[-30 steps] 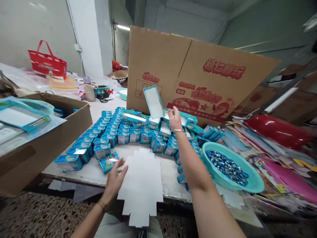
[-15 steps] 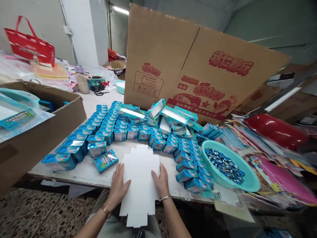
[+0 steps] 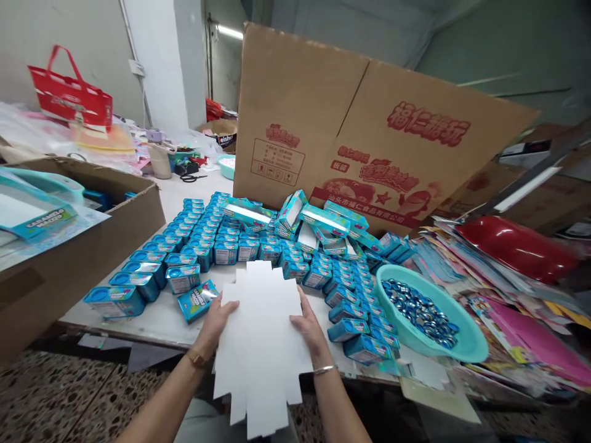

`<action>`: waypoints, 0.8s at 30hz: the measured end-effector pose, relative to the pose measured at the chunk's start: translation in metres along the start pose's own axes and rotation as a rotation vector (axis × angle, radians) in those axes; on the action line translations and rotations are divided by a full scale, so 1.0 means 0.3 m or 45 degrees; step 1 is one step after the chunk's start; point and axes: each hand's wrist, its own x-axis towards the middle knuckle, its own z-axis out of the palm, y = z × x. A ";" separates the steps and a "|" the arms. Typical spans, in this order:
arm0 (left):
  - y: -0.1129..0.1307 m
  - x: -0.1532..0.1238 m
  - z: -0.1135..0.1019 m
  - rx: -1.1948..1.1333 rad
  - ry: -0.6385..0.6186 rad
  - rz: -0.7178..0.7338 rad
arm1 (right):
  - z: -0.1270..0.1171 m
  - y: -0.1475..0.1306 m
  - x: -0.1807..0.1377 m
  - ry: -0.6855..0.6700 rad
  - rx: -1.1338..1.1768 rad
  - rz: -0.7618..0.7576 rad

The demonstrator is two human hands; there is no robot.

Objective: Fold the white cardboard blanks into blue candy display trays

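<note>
White die-cut card blank (image 3: 261,344) sat between left hand (image 3: 217,319) and right hand (image 3: 309,326), both gripping its side edges; judged light, stiffish, easily creased, best held by those sides.

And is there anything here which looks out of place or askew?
Yes: one blue tin by the left hand lies flat, while the nearby tins stand upright. Also, blue trays are heaped at odd angles before the carton.

A red handled bag (image 3: 71,101) at left, and black scissors (image 3: 192,179) near a beige container (image 3: 159,163).
</note>
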 end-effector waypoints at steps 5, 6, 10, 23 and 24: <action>-0.086 0.060 0.182 0.570 0.188 0.185 | 0.237 0.054 -0.003 -0.126 -0.727 0.039; -0.105 0.073 0.207 0.622 0.216 0.145 | 0.279 0.061 0.001 -0.169 -0.859 0.058; -0.140 0.108 0.235 0.732 0.183 0.068 | 0.340 0.062 0.012 -0.207 -1.012 0.070; -0.014 0.049 0.174 1.483 0.149 0.102 | 0.141 0.019 -0.019 0.097 -1.278 0.080; -0.004 0.045 0.194 1.541 0.141 0.088 | 0.150 0.023 -0.019 0.089 -1.319 0.093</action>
